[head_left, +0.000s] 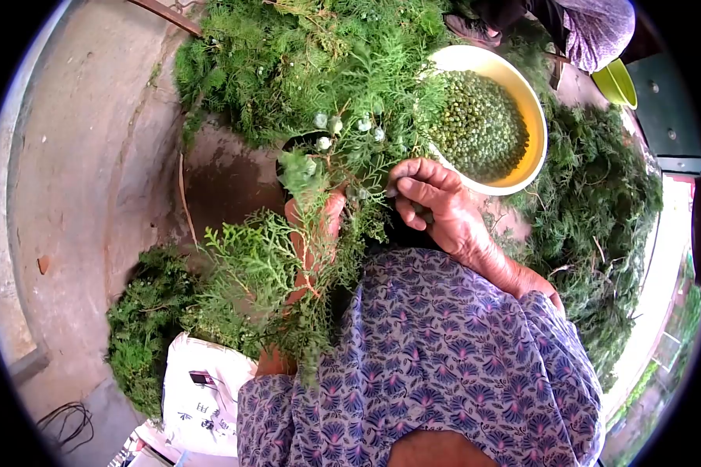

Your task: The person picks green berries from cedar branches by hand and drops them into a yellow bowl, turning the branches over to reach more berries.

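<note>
My left hand (323, 208) is closed around the stem of a leafy conifer branch (273, 253), whose flat green sprays hide much of the hand and forearm. Several pale blue-green cones (324, 143) sit among the upper twigs. Close beside the branch on its right, my right hand (440, 204) has its fingers curled, thumb against the forefinger. Something greenish shows partly inside that curl, too covered to name. Just beyond this hand stands a yellow basin (539, 132) holding many small green cones.
Cut conifer branches lie in heaps ahead (249, 70), on the right (600, 187) and at lower left (144, 335). A white printed sack (199, 416) is at lower left. Another person's patterned clothing (600, 31) shows at upper right, near a yellow-green container (617, 82).
</note>
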A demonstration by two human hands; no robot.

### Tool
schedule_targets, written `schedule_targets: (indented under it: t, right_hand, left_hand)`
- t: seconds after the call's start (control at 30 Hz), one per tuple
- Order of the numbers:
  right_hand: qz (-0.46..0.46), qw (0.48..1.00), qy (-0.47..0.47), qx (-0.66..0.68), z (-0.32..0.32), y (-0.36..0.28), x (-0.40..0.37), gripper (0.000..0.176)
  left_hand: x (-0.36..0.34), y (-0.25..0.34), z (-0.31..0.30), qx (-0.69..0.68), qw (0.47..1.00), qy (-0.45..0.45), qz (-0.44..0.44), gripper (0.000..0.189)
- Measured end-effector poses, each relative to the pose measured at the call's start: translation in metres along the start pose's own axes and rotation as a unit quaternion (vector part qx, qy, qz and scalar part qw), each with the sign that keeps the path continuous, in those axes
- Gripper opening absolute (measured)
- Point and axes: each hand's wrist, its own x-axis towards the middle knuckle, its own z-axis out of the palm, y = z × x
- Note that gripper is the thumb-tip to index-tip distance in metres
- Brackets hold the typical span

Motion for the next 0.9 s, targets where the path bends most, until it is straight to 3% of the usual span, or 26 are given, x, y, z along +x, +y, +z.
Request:
schedule_targets:
  t: [0.07, 0.13, 0.17, 0.2, 0.27, 0.33, 0.4, 0.47, 0.53, 0.6, 0.73, 0.8, 0.83, 0.9]
  right_hand:
    - [-0.011, 0.999, 0.005, -0.046, -0.003, 0.002, -0.001, 0.016]
    - [-0.023, 0.996, 0.010, -0.089, -0.004, 0.005, 0.000, 0.018]
    - [-0.080, 0.980, 0.008, -0.184, -0.002, 0.006, 0.001, 0.021]
    - [-0.136, 0.951, 0.007, -0.277, -0.001, 0.008, 0.002, 0.024]
    - [-0.172, 0.924, -0.013, -0.341, 0.006, 0.008, 0.001, 0.033]
    - [-0.223, 0.877, -0.039, -0.424, 0.010, 0.008, 0.003, 0.037]
    - [-0.223, 0.879, -0.036, -0.419, 0.014, 0.011, 0.005, 0.033]
    - [-0.307, 0.826, -0.027, -0.471, 0.016, 0.010, 0.006, 0.025]
    - [-0.298, 0.819, -0.025, -0.489, 0.015, 0.011, 0.008, 0.021]
    - [-0.301, 0.820, -0.020, -0.486, 0.015, 0.013, 0.009, 0.021]
    - [-0.258, 0.855, -0.016, -0.450, 0.021, 0.007, 0.006, 0.023]
    - [-0.270, 0.836, -0.034, -0.476, 0.018, 0.007, 0.008, 0.025]
    - [-0.276, 0.827, -0.042, -0.489, 0.017, 0.007, 0.008, 0.027]
    - [-0.294, 0.820, -0.039, -0.489, 0.018, 0.007, 0.008, 0.026]
  left_hand:
    - [0.004, -0.008, -0.003, -0.010, 0.999, -0.033, 0.030, 0.033]
    - [0.002, -0.010, -0.001, 0.078, 0.990, -0.014, 0.113, 0.051]
    - [0.012, -0.009, -0.009, 0.200, 0.974, -0.062, 0.089, 0.057]
    - [0.012, -0.016, -0.008, 0.200, 0.974, -0.064, 0.090, 0.057]
    - [0.005, -0.025, -0.002, -0.049, 0.994, 0.000, 0.098, 0.030]
    - [0.005, -0.024, -0.013, -0.064, 0.994, -0.046, 0.077, 0.032]
    - [-0.029, 0.017, -0.013, -0.064, 0.947, -0.224, 0.221, 0.047]
    - [-0.039, 0.021, 0.004, -0.098, 0.940, -0.196, 0.262, 0.041]
    - [-0.040, 0.025, 0.016, -0.071, 0.960, -0.061, 0.262, 0.029]
    - [-0.038, 0.026, 0.016, -0.136, 0.964, -0.074, 0.214, 0.026]
    - [-0.036, 0.022, 0.013, -0.053, 0.959, -0.023, 0.279, 0.030]
    - [-0.030, 0.017, 0.009, -0.191, 0.950, -0.112, 0.221, 0.032]
    - [-0.030, 0.013, 0.008, -0.059, 0.943, -0.059, 0.323, 0.033]
    - [-0.039, 0.024, 0.013, 0.004, 0.946, -0.021, 0.323, 0.033]
